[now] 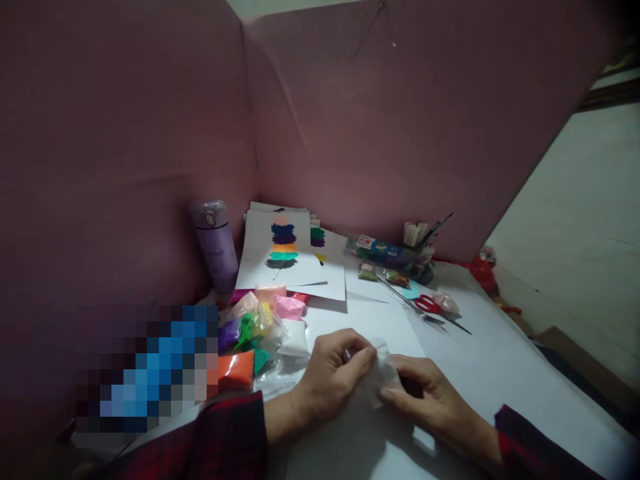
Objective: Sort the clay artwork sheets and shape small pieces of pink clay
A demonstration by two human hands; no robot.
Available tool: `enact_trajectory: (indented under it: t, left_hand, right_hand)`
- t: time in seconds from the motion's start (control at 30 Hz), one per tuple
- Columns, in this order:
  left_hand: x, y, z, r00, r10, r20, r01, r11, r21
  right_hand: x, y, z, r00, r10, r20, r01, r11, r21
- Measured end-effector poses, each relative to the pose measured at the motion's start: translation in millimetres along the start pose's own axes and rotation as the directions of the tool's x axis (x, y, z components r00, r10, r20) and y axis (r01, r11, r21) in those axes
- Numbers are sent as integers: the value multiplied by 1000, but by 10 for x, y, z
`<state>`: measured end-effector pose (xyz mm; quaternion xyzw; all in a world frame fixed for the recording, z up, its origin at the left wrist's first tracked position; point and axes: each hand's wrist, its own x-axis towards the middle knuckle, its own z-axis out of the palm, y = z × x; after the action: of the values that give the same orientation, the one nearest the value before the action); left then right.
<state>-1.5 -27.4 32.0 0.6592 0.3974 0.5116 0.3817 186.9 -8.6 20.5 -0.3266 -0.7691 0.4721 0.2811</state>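
Note:
Between my two hands, above the white table (450,373), is a small clear plastic bag (383,373). My left hand (337,370) is closed on the bag's left side, thumb pressed against the curled fingers. On the other side my right hand (427,393) pinches the bag between thumb and fingers. Whatever the bag contains is too unclear to tell. Left of my left hand lies a pile of coloured packets, among them an orange one (237,371), a pink one (290,307) and a white one (294,339).
A purple bottle (217,250) stands at the back left beside painted sheets (283,267). Farther right are a pencil bag (383,252), small packets (397,277), red-handled scissors (427,304) and brushes (437,227). Pink panels (375,133) rise behind the table.

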Motion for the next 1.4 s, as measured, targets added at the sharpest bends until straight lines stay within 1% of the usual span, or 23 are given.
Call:
enact_trajectory:
  t: [0.07,0.1,0.13,0.2,0.27,0.37,0.43,0.6,0.7,0.8,0.93,1.1,1.23,1.4]
  left_hand:
    - [32,-34,-6,988,-156,14,156,983,-95]
    - [47,-55,-9,977,-210,34,213,968,-134]
    - [61,-77,-13,967,-248,53,254,952,-169]
    - [84,-111,-23,955,-287,73,296,929,-221]
    - [99,-124,-41,956,-291,46,293,923,-251]
    - [109,-122,-71,959,-285,-5,274,928,-253]
    - [110,-127,-85,959,-282,-4,272,929,-249]
    - [100,-176,-82,964,-261,46,264,929,-258]
    - [98,-188,-78,959,-281,46,283,918,-277]
    - [97,-178,-87,958,-284,34,283,925,-252]
    - [90,-153,-90,957,-287,41,289,933,-216]
    - [92,-110,-73,964,-267,9,264,943,-205]
    - [106,-103,-74,965,-262,-11,255,948,-190]
    - [109,-107,-91,967,-249,-44,240,958,-155]
  right_hand:
    - [-7,0,-1,1000,16,0,-16,1000,-15]
    - [-9,2,0,1000,23,-4,-23,1000,-13]
    - [-11,5,2,1000,28,-9,-28,1000,-10]
    - [-11,13,6,999,41,-24,-41,999,2]
    - [-10,20,12,998,51,-38,-50,998,24]
    - [-13,27,21,996,63,-66,-60,997,49]
    - [-17,31,26,994,69,-82,-64,996,60]
    - [-19,36,27,994,63,-89,-56,995,77]
    - [-16,29,22,993,70,-98,-60,993,102]
    - [-15,30,20,989,83,-123,-67,990,126]
    - [-15,39,24,989,78,-128,-67,993,94]
    - [-8,21,33,991,84,-103,-80,996,45]
    - [-4,12,37,992,69,-101,-66,997,30]
    - [-6,20,38,991,91,-97,-85,994,63]
